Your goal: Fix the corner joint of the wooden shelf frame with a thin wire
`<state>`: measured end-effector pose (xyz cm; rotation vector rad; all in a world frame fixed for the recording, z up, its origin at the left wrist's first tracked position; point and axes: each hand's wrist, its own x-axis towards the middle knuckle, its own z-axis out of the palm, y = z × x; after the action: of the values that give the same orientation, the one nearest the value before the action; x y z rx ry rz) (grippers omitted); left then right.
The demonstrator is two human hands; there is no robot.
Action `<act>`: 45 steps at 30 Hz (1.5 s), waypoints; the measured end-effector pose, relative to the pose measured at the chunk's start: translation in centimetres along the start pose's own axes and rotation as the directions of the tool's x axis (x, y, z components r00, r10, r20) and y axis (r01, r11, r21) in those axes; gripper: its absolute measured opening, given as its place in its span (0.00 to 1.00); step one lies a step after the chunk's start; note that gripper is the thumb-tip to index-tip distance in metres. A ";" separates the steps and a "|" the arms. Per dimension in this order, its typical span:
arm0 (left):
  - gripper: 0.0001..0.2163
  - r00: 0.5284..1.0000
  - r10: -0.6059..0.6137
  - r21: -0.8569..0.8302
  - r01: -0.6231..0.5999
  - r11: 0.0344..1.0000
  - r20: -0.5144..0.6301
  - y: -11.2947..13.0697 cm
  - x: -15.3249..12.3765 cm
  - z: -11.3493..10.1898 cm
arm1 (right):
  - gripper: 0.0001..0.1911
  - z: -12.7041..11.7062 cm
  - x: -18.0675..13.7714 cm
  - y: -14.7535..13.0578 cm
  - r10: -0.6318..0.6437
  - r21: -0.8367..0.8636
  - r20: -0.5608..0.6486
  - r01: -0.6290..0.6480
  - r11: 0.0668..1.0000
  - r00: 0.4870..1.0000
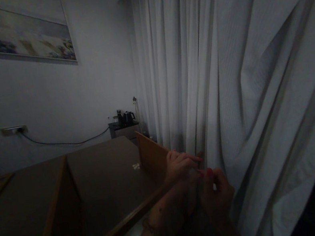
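Observation:
In a dim room, my left hand reaches forward with its fingers pinched together on the edge of a white curtain, next to the corner of a wooden-edged desk. My right hand sits just below and to the right, fingers curled closed against the same curtain fold. Red nail polish shows on both hands. A bracelet circles my left wrist. What lies inside the right hand's fingers is hard to make out.
A raised wooden panel stands at the desk's far corner. A small side table with a kettle stands by the wall. A cable runs from a wall socket. A framed picture hangs above. Small white bits lie on the desk.

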<state>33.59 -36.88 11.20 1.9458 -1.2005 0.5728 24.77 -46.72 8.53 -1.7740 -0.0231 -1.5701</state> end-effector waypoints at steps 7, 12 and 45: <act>0.11 1.000 -0.029 0.029 0.029 0.999 0.010 -0.2 0.4 0.1 | 0.17 -1.2 1.8 0.6 -0.353 -0.215 0.076 0.361 0.907 0.932; 0.09 1.000 0.005 -0.010 -0.005 1.000 0.000 0.4 0.2 -0.5 | 0.16 -2.1 3.3 0.6 -0.452 -0.255 0.253 0.510 0.821 0.855; 0.07 0.994 0.055 -0.046 -0.060 0.997 -0.093 0.4 -0.1 -0.1 | 0.30 -2.2 3.3 -1.3 -0.241 -0.276 0.254 0.310 0.910 0.936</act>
<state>33.16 -36.88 11.36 1.8300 -1.2050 0.6500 23.17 -48.48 11.96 -2.2699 -0.1447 -1.6388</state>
